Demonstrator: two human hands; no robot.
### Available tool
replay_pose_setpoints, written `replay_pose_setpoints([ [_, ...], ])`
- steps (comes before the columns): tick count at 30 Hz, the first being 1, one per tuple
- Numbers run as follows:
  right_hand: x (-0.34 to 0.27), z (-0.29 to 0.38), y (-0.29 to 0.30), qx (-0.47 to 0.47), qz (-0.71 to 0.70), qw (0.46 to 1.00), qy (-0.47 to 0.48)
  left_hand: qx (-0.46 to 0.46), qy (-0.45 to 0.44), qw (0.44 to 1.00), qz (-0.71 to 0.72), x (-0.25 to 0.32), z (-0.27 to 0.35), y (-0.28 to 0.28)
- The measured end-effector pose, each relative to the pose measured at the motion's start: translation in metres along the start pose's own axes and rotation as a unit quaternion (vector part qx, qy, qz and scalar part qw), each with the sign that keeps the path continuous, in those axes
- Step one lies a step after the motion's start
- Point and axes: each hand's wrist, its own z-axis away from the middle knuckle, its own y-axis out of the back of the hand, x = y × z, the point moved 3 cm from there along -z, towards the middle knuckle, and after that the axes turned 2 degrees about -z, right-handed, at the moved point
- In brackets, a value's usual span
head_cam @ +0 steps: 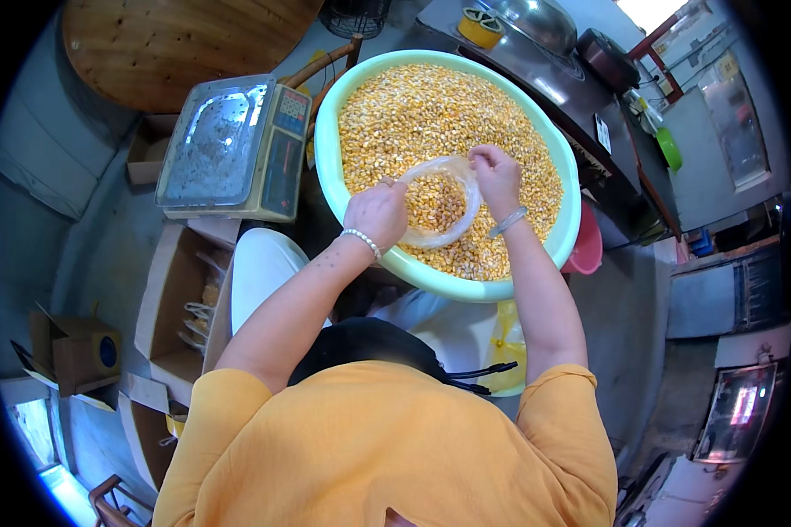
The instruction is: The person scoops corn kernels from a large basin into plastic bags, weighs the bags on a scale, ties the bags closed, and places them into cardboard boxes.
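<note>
A large pale green plastic basin (329, 145) before me is heaped with dried yellow corn kernels (428, 105). Over the heap, my left hand (377, 212) grips the left side of the rim of a clear plastic bag (443, 238). The bag's mouth is spread into a ring, and corn kernels show inside it. On the far right of that ring, the pinched fingers of my right hand (498, 178) hold the rim. The bag's lower part is hidden, so I cannot tell whether it rests on the heap.
A digital weighing scale (214, 145) with a keypad stands left of the basin. Below it, an open cardboard box (171, 309) holds tied bags. A pink bucket (583, 240) sits by the basin's right side. Beyond is a dark counter (534, 72) with a phone (602, 134) on it.
</note>
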Motion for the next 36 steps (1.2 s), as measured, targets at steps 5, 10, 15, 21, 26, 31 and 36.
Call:
replay_pose_setpoints([
  [5, 0.060, -0.003, 0.026, 0.034, 0.128, 0.989, -0.059, 0.029, -0.009, 0.999, 0.009, 0.001, 0.001, 0.000],
  [10, 0.098, 0.032, 0.017, -0.057, 0.310, 0.945, -0.088, 0.029, 0.010, 1.000, 0.004, 0.000, 0.000, -0.002],
  [15, 0.095, 0.039, 0.001, -0.154, 0.312, 0.932, -0.102, 0.015, 0.028, 0.999, 0.004, 0.001, 0.000, -0.002],
  [21, 0.082, 0.044, 0.001, -0.172, 0.351, 0.907, -0.156, 0.016, 0.014, 1.000, -0.001, 0.002, 0.000, 0.000],
  [26, 0.082, 0.045, 0.000, -0.176, 0.352, 0.901, -0.184, 0.022, 0.010, 1.000, -0.004, 0.002, 0.001, -0.001],
  [31, 0.095, 0.038, 0.001, -0.120, 0.303, 0.931, -0.165, 0.021, 0.004, 1.000, -0.004, 0.003, 0.001, -0.001],
  [36, 0.107, 0.033, 0.000, -0.118, 0.241, 0.949, -0.167, 0.025, 0.002, 1.000, -0.003, 0.001, 0.001, -0.002],
])
